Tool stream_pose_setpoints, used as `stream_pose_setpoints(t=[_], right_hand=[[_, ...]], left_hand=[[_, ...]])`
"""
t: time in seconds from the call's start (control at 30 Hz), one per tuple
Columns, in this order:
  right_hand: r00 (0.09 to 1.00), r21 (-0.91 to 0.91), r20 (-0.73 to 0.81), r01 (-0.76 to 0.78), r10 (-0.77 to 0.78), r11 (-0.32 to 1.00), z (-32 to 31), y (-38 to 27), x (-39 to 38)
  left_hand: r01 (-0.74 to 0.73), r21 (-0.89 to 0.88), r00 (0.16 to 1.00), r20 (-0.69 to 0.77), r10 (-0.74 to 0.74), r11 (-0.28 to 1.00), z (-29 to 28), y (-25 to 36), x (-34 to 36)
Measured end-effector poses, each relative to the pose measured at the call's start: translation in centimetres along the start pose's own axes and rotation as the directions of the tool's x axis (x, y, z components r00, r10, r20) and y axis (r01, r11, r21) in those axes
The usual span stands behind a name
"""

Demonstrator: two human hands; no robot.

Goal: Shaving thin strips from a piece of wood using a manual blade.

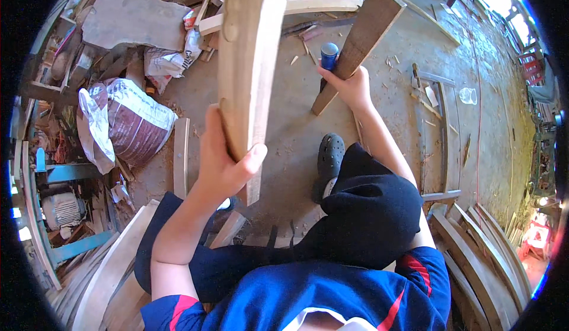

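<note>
Pale beam extends beyond your left hand, closed round it; your right hand clasps a brown board. Seemingly a handling step; moving either calls for steady grips.

Left: white-and-maroon sack; flat grey slab beyond it; blue metal frame. Right: clear plastic container lies on concrete floor.

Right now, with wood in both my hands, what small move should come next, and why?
I'd probably lay the flat brown wooden board in your right hand on the grey floor: your left hand alone grips the long, pale, curved wooden piece, near one end, so a second hand might steady it.
</note>
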State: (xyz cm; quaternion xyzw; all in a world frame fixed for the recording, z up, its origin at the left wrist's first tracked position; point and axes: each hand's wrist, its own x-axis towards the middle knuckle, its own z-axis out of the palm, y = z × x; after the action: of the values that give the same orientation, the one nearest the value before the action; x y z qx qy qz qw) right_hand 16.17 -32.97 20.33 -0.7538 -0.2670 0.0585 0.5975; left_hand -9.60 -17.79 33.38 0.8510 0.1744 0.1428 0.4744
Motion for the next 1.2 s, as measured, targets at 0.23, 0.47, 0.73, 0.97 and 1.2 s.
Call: stream_pose_setpoints(t=[0.23,0.47,0.73,0.97,1.2], right_hand=[[0.994,-0.069,0.079,0.077,-0.072,0.995,1.1,-1.6,-0.5],[0.992,-0.148,0.097,0.095,-0.081,0.984,1.7,-1.5,-0.4],[0.991,-0.166,0.066,0.130,-0.120,0.978,1.7,-1.2,-0.5],[0.986,-0.148,0.064,0.160,-0.152,0.976,1.9,-1.0,0.0],[0.978,-0.151,0.029,0.207,-0.205,0.967,2.2,-0.6,-0.3]], left_hand=[[0.072,0.058,0.993,0.090,-0.077,0.996,-1.9,0.4,2.1],[0.082,0.159,0.984,0.144,-0.105,0.984,0.3,-1.7,1.3],[-0.093,-0.266,0.990,-0.129,0.060,0.959,-0.3,-0.3,0.4],[0.093,0.017,0.993,0.064,-0.094,0.995,0.8,-1.8,0.7],[-0.113,-0.186,0.976,-0.207,0.073,0.976,2.5,-0.9,0.1]])
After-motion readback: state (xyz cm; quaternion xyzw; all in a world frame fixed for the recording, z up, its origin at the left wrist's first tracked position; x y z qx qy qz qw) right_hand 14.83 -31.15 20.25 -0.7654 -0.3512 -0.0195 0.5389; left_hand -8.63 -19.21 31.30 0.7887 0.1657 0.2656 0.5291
